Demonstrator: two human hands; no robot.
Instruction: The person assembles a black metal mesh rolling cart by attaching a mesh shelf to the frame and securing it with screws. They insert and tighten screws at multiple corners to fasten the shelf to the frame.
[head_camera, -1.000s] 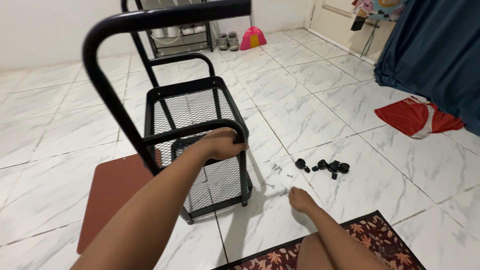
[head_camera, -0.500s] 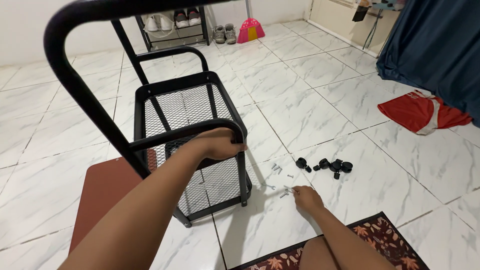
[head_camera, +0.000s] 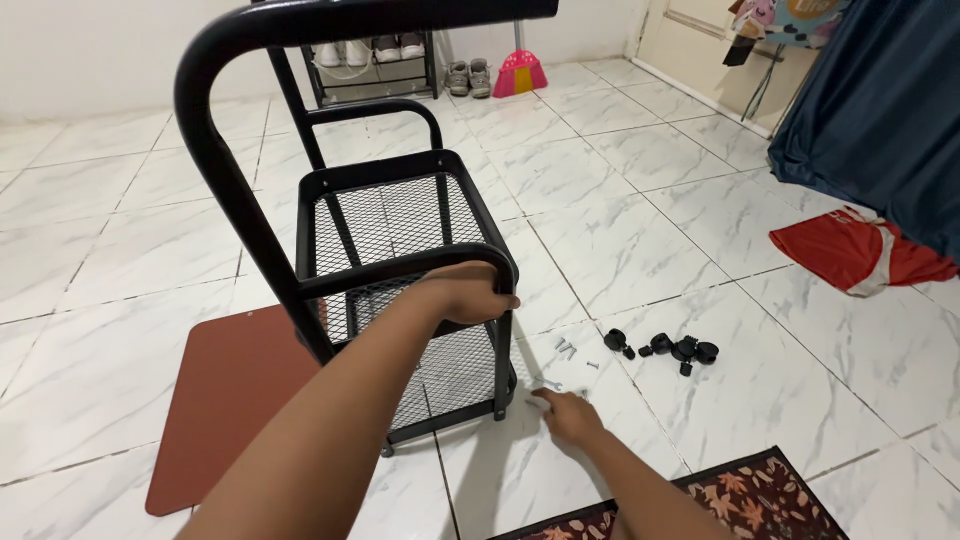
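On white tiles, left hand (head_camera: 470, 292) grips the black rack (head_camera: 400, 250); right hand (head_camera: 568, 414) touches small screws (head_camera: 552, 385).

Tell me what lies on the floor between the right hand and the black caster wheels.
In the head view, a few small silver screws lie on the white tile between the right hand and the black caster wheels; otherwise that stretch is bare.

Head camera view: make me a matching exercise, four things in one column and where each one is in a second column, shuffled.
Things:
1. Black metal mesh cart
2. Reddish-brown flat board
3. Small black caster wheels
4. Red cloth

Places:
A. On the tiles beside the dark blue curtain
B. Gripped at its rail by the left hand
C. Flat on the floor left of the cart
D. Clustered on the tiles beyond the right hand

Pairs: 1-B, 2-C, 3-D, 4-A
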